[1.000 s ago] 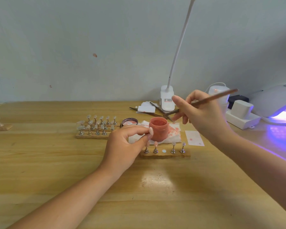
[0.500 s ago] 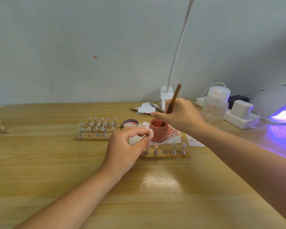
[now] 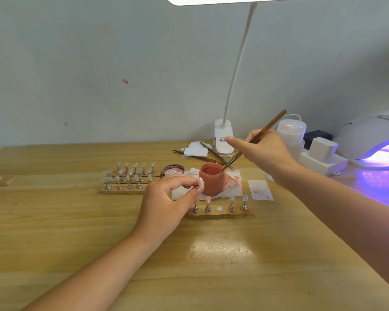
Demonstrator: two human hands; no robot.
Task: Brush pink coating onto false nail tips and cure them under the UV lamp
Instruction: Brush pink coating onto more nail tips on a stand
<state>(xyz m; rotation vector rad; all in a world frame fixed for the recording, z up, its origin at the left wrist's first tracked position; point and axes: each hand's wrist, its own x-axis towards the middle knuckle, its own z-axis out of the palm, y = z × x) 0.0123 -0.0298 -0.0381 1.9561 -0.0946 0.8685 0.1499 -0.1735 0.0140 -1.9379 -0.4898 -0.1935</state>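
My left hand (image 3: 166,203) pinches a false nail tip (image 3: 200,183) between thumb and forefinger, just left of the open pink jar (image 3: 211,181). My right hand (image 3: 265,151) grips a brown brush (image 3: 259,136), slanted down to the left, with its tip at the jar's right rim. In front of the jar lies a wooden strip (image 3: 220,213) with several small metal stands holding nail tips; one spot on it is bare. The UV lamp (image 3: 373,140) glows violet at the far right.
Two more wooden strips (image 3: 124,189) with several nail tips lie left of the jar, beside the jar lid (image 3: 173,169). Stained tissue (image 3: 233,179), a paper card (image 3: 259,190), tweezers (image 3: 211,153), a desk lamp base (image 3: 223,140), a clear bottle (image 3: 291,133) and a power strip (image 3: 323,159) stand behind.
My right hand swung the brush upright into the jar, then drew back to the right and tilted it, leaving only the tip at the rim. My left hand stayed put with the nail tip.
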